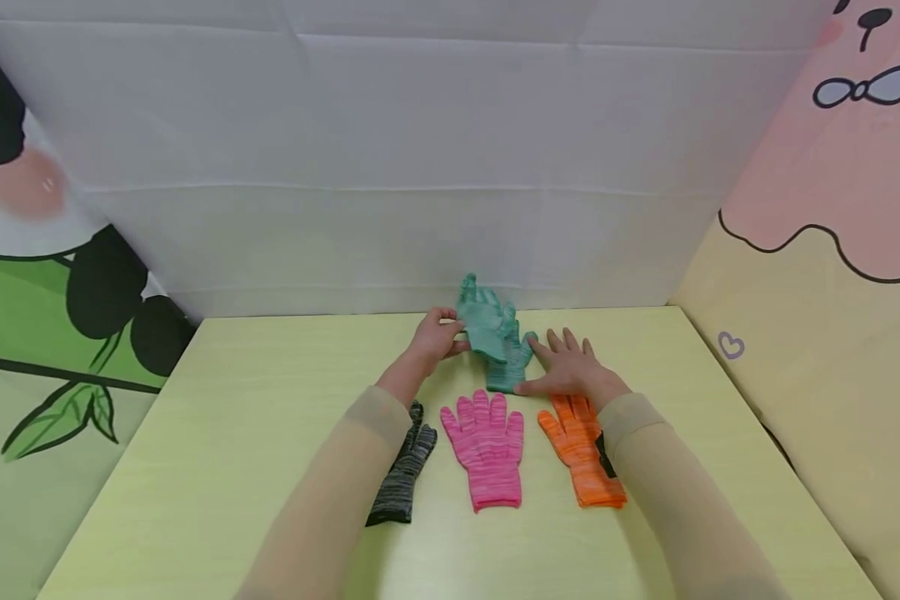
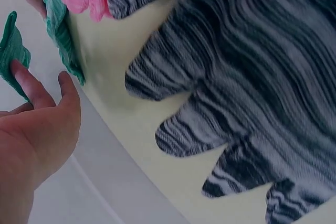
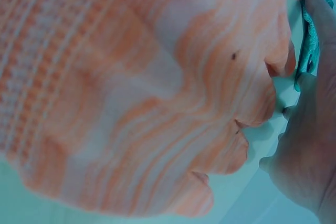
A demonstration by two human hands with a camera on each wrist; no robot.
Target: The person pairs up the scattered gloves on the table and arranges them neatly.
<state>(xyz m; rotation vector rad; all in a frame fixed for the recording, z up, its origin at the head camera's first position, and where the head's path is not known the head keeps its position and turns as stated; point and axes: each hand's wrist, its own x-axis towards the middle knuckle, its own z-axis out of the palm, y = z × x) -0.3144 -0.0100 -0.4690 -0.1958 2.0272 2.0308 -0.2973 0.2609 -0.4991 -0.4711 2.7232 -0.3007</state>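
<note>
Two green knit gloves lie at the back middle of the table. My left hand (image 1: 437,337) pinches the upper green glove (image 1: 483,325), which is raised off the tabletop; the same glove (image 2: 14,56) shows at the fingers in the left wrist view. Partly under it, the lower green glove (image 1: 506,367) lies flat. My right hand (image 1: 570,367) is spread beside that lower glove, thumb and a finger touching its edge. Nearer me are a black-and-grey glove (image 1: 403,475), a pink glove (image 1: 485,450) and an orange glove (image 1: 585,458). My forearms partly cover the black-and-grey and orange ones.
The pale yellow table (image 1: 195,467) ends at a white cloth wall (image 1: 420,242) behind the green gloves. Printed panels stand on both sides, a green one (image 1: 37,317) at left and a pink and cream one (image 1: 810,333) at right.
</note>
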